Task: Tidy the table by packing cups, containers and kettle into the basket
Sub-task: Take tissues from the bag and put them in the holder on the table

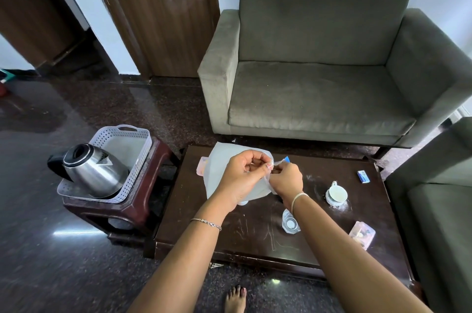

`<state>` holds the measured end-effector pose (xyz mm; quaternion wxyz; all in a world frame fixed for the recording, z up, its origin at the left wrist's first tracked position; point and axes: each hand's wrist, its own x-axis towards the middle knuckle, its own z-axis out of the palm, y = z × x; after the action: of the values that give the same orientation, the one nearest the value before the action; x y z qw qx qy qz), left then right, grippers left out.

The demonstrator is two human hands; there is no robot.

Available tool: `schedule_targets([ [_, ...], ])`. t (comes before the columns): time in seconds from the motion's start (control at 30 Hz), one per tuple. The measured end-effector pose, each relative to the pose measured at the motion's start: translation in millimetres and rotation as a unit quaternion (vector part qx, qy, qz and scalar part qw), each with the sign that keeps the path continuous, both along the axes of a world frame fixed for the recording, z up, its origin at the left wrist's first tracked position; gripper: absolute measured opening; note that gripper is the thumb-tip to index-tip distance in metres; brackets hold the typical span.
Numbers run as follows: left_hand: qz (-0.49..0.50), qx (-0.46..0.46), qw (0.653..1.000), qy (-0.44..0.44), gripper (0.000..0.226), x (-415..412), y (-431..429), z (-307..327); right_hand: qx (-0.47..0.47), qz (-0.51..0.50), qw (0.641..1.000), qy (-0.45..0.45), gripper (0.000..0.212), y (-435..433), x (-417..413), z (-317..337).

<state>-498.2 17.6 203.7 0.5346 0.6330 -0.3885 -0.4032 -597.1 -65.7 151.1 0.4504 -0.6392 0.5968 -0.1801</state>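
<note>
Above the dark wooden table (229, 233), my left hand (242, 174) and my right hand (286, 178) both pinch the edge of a translucent white plastic bag (222, 162). A steel kettle (94, 172) lies tilted inside the white perforated basket (132, 149) on a maroon stool to the left. On the table stand a white cup (337, 194) on its saucer, a clear glass (290, 222) partly behind my right forearm, and a pinkish clear container (362, 233) near the right edge. Another pinkish container (202, 165) peeks out from behind the bag.
A small blue box (363, 176) lies at the table's far right. The maroon stool (127, 208) touches the table's left side. A grey sofa (319, 77) stands behind the table, another seat (439, 210) at the right. My bare foot (236, 298) is on the dark floor.
</note>
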Motion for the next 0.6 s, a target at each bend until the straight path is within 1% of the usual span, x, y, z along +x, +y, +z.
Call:
schedule_targets([
  [0.13, 0.008, -0.009, 1.0, 0.004, 0.009, 3, 1, 2, -0.009, 0.028, 1.0, 0.004, 0.025, 0, -1, 3],
  [0.23, 0.008, -0.015, 1.0, -0.018, 0.011, 8, 3, 6, -0.002, 0.018, 0.998, -0.057, 0.039, -2, 0, 9],
  [0.33, 0.008, -0.021, 0.999, -0.026, 0.015, 12, 4, 9, -0.006, 0.038, 0.993, -0.115, 0.05, -5, 1, 17],
  [0.47, -0.004, -0.032, 0.999, -0.019, 0.016, 11, 7, 11, -0.006, 0.041, 0.988, -0.152, 0.045, -5, 1, 24],
  [0.53, -0.017, -0.045, 0.999, 0.002, 0.017, 12, 8, 12, -0.002, 0.028, 0.986, -0.165, 0.03, -5, 3, 28],
  [0.57, -0.002, -0.059, 0.998, 0.012, 0.016, 15, 9, 13, 0.01, 0.02, 0.983, -0.182, 0.02, -6, 3, 29],
  [0.6, 0.04, -0.075, 0.996, 0.014, 0.015, 20, 10, 13, 0.028, 0.011, 0.978, -0.208, 0.017, -6, 3, 30],
])
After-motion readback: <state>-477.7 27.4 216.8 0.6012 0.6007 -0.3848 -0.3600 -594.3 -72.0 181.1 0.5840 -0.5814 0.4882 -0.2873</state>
